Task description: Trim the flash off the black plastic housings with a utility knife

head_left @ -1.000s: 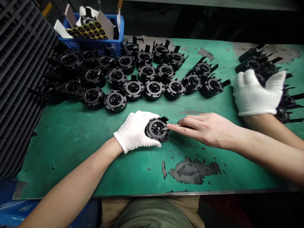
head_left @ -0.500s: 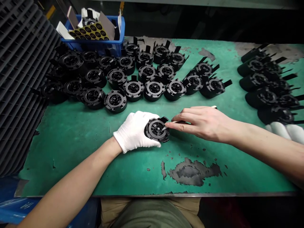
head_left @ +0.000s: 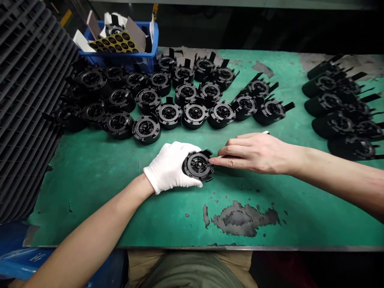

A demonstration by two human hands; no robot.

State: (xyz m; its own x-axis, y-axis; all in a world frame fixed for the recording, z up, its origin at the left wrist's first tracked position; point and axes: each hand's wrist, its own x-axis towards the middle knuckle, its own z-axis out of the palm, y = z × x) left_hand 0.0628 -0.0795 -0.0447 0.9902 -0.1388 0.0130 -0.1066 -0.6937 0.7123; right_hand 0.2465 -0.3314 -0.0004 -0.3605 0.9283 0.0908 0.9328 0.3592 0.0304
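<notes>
My left hand (head_left: 169,168), in a white glove, is wrapped round a round black plastic housing (head_left: 198,165) from its left side. The housing's ringed face, with a raised centre, is turned up towards me, and a tab sticks out at its top right. My bare right hand (head_left: 255,154) pinches a thin pale stick (head_left: 265,132), whose rear end shows above the knuckles. Its front end is at the right rim of the housing's face, by my fingertips; the very tip is too small to make out.
Behind my hands stand several similar black housings (head_left: 169,114) in close rows, with another group (head_left: 339,122) at the right. A blue bin (head_left: 144,62) holds cards and a yellow sticker sheet (head_left: 115,43). Black slatted racks (head_left: 30,100) rise at the left. The green tabletop (head_left: 96,192) has worn patches.
My right fingers and the stick's tip have shifted slightly from the middle of the housing's face towards its right rim. White gloved fingers at the right edge have gone from view.
</notes>
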